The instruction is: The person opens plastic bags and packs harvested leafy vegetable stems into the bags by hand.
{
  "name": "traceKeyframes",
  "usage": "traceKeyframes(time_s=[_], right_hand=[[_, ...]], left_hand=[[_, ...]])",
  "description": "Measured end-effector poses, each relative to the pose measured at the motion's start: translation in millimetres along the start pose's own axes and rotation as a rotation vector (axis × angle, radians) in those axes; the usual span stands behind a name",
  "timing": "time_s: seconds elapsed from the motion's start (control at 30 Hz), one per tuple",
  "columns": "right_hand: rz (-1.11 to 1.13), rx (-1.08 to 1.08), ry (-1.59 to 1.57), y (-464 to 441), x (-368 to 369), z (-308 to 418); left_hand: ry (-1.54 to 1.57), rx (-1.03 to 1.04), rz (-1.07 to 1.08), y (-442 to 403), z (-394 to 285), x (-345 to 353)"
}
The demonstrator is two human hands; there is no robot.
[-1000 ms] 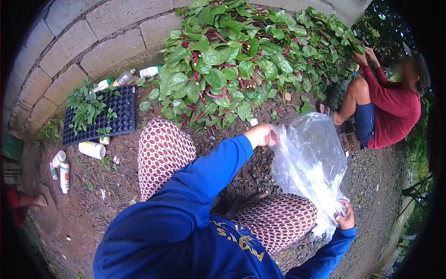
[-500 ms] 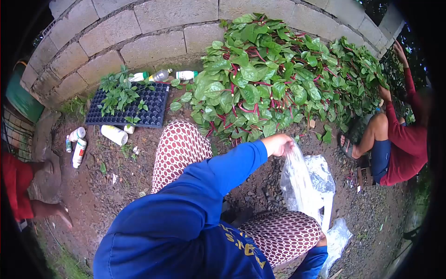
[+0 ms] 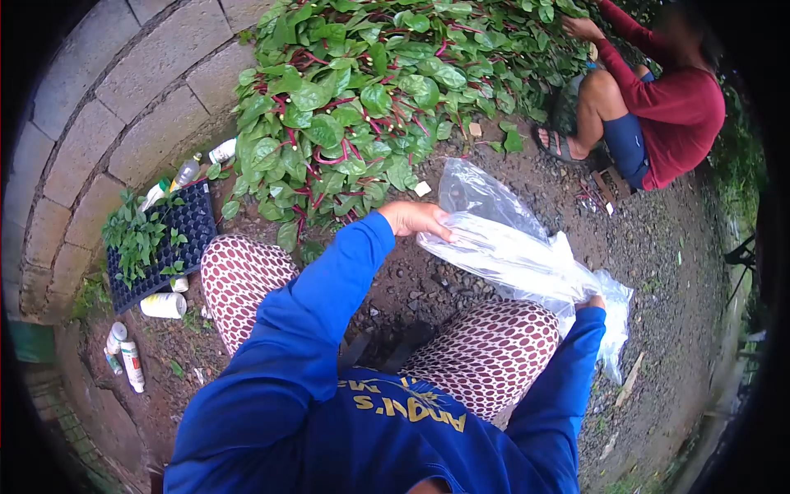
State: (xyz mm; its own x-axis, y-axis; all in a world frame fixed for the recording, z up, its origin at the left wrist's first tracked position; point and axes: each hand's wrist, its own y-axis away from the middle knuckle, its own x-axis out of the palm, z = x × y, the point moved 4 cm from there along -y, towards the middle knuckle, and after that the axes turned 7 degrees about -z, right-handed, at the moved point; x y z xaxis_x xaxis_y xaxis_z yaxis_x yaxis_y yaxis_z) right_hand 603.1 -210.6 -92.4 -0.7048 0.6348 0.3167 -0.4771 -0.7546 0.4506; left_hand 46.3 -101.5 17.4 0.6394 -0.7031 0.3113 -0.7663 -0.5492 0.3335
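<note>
Clear plastic bags stretch in a folded, shiny bundle between my two hands, above the gravel in front of my knees. My left hand pinches the left end, thumb on top. At the other end my right hand is closed on the plastic beside my right knee; its fingers are partly hidden. A loose crumpled part hangs beyond my right hand. Just past my left hand lies a large heap of leafy greens with dark red stems.
A black seedling tray with small plants stands by the block wall. Several bottles surround it, including a white bottle. At upper right, a person in a red sleeve sits and reaches into the greens.
My view has turned to the right. My right hand has come up from behind my knee, and the plastic, hanging down before, is now drawn out sideways between both hands.
</note>
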Motion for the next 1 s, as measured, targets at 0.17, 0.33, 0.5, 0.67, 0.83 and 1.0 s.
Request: traceKeyframes(time_s=[0.17,0.33,0.5,0.67,0.83,1.0], right_hand=[[0.984,-0.109,0.673,164.9,146.4,-2.7],[-0.002,-0.057,0.364,42.4,26.6,-31.9],[0.520,-0.043,0.095,80.0,65.0,-34.6],[0.128,-0.131,0.898,29.0,7.0,-81.6],[0.136,-0.085,-0.049,9.0,9.3,-95.8],[0.586,0.105,0.918,77.5,72.7,-100.1]], left_hand=[[0.440,0.015,-0.998,10.3,30.1,-100.5],[0.306,-0.077,-0.165,-22.5,29.7,-45.6],[-0.074,-0.061,-0.627,-23.9,50.0,-90.4],[0.568,-0.014,-0.233,-26.1,46.4,-73.8],[-0.561,-0.106,-0.492,-36.5,79.1,-75.6],[0.557,-0.153,-0.798,-4.4,63.7,-109.3]])
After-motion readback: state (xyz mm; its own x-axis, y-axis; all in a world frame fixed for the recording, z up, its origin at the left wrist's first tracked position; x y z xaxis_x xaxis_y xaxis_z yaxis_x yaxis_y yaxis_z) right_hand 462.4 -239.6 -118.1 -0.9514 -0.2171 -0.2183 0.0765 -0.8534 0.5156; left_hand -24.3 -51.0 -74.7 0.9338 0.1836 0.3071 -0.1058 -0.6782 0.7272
